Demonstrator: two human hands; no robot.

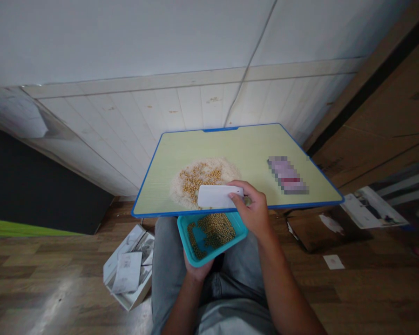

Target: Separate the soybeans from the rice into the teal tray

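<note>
My right hand [253,209] is closed on a white flat scraper card [218,196], held upright at the near edge of a pale green table with a blue rim [293,139]. Just behind the card lies a pile of white rice mixed with yellow soybeans [202,179]. My left hand [197,270] grips from below a turquoise square tray [186,225], held under the table's near edge. Several soybeans [214,230] lie inside the tray.
A pixelated pink object [288,176] lies on the table's right side. An open box with white cards [129,267] sits on the wooden floor at left. Cardboard and papers [366,207] lie at right. A white panelled wall stands behind.
</note>
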